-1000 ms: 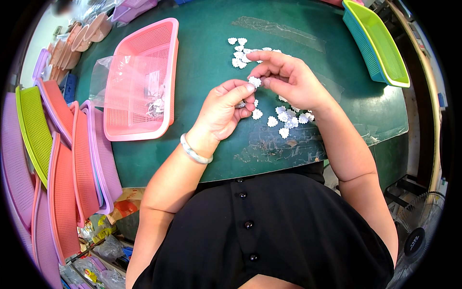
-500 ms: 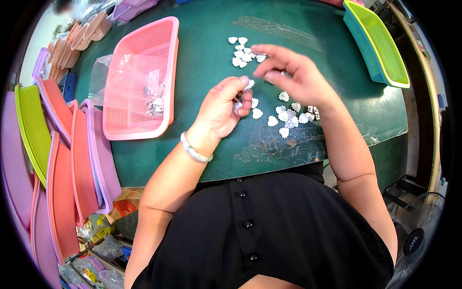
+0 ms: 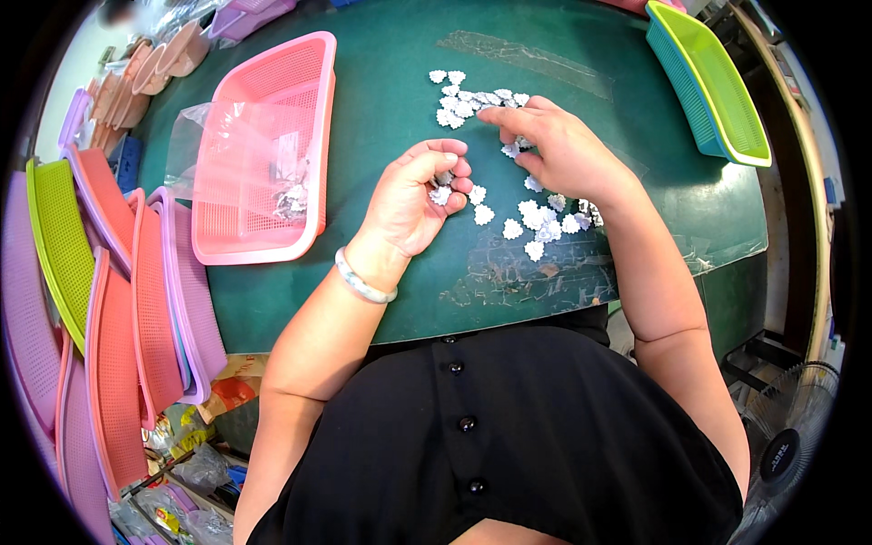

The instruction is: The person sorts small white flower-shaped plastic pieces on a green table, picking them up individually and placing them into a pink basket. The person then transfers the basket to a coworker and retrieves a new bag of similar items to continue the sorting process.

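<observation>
My left hand (image 3: 404,195) is curled around several small white flower-shaped pieces; one white piece (image 3: 440,195) shows between its fingers, and others are partly hidden. A pale bangle (image 3: 363,280) circles that wrist. To the right, my right hand (image 3: 568,150) hovers low over the table with thumb and forefinger apart. Beneath its fingertips lie more white pieces (image 3: 510,149), partly covered by the hand. A far cluster of the same pieces (image 3: 454,107) spreads beyond the fingers. Closer to me is another loose cluster (image 3: 542,222), beside my right wrist. Two single pieces (image 3: 482,214) rest between the hands.
A pink basket (image 3: 209,238) with a clear plastic bag (image 3: 245,136) of pieces stands on the green table (image 3: 391,91) at left. Stacked baskets (image 3: 118,363) crowd the left edge. A green-and-teal basket (image 3: 704,77) sits far right; a fan (image 3: 783,454) is at lower right.
The piece at my left fingertips is no longer visible there, and that hand's fingers have curled in. My right hand has dropped slightly toward the pieces, uncovering more of the far cluster.
</observation>
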{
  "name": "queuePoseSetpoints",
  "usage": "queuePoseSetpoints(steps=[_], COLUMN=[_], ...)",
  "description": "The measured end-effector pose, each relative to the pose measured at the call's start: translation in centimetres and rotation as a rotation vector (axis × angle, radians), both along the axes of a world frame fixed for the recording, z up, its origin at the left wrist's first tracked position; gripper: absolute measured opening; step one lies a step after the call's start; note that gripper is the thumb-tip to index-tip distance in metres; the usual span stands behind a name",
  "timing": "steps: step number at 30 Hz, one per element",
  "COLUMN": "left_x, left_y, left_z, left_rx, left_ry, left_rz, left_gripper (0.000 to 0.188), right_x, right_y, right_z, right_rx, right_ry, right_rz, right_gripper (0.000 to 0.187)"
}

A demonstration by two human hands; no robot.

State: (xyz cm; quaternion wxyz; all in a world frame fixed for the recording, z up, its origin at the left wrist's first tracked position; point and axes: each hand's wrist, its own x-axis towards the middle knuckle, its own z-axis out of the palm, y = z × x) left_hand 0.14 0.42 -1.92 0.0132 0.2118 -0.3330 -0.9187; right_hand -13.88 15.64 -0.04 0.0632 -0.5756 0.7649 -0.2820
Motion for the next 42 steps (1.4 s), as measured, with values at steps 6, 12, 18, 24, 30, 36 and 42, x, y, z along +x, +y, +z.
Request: queuePoseSetpoints(steps=[6, 12, 18, 24, 30, 36, 42], left_x=[0.0, 0.1, 0.1, 0.3, 0.3, 0.4, 0.3], left_y=[0.6, 1.1, 1.1, 1.0, 0.7, 0.6, 0.8], left_z=[0.7, 0.9, 1.2, 1.2, 1.2, 1.4, 1.4], left_rx=[-0.217, -0.286, -0.328, -0.346, -0.253, -0.113, -0.132], left_ry=[-0.090, -0.099, -0.082, -0.032, -0.022, -0.075, -0.081], left_rz=[-0.075, -0.088, -0.045, -0.060, -0.098, -0.197, -0.098], left_gripper=[0.016, 0.014, 0.013, 0.013, 0.019, 0.020, 0.011], right_x=[0.8, 2.3, 1.7, 1.5, 1.6, 1.9, 1.7], right_y=[-0.3, -0.8, -0.4, -0.4, -0.5, -0.5, -0.4], right_z=[0.8, 1.0, 0.6, 0.4, 0.5, 0.7, 1.0], right_rx=[-0.109, -0.273, -0.279, -0.257, -0.276, -0.296, -0.286], right_ry=[-0.046, -0.207, -0.571, -0.667, -0.737, -0.680, -0.592], right_rz=[0.058, 0.169, 0.141, 0.110, 0.062, 0.090, 0.142], right_gripper=[0.062, 0.064, 0.057, 0.055, 0.054, 0.054, 0.057])
